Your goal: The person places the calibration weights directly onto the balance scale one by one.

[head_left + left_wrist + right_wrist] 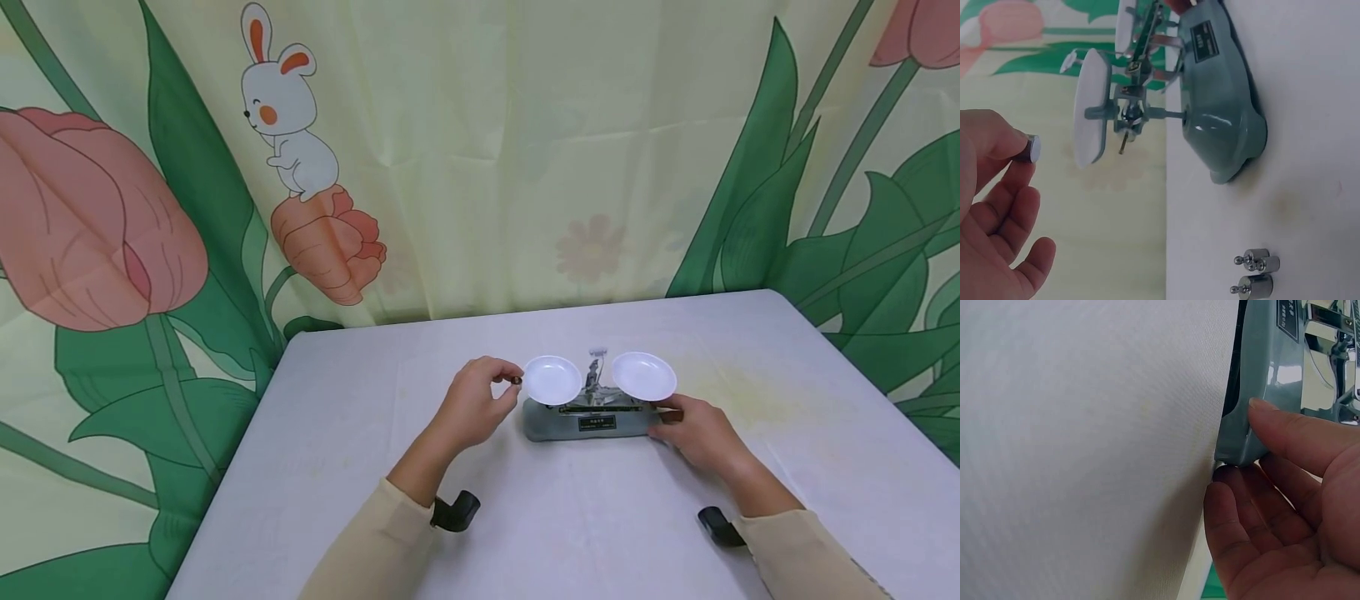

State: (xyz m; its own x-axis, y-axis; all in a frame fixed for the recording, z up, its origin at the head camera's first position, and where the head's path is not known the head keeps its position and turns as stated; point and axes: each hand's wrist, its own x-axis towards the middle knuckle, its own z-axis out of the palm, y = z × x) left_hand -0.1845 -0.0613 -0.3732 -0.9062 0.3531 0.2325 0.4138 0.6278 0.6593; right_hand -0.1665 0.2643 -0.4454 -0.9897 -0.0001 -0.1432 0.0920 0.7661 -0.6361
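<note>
Silvery metal, flat end down: pinching a weight point(1033, 149) between thumb and finger of the left grip point(476, 402), just beside the left pan point(552, 381), presumably by a hidden knob. Clasping one end of the balance scale point(557, 423) on the desk point(592, 525) with the right grip point(701, 429), apparently for steadiness. With knobbed weights point(1257, 287) apart, likely avoiding clutter.

Seemingly a staged tabletop set: cartoon-flower curtain point(465, 167) behind a white table point(337, 417).
</note>
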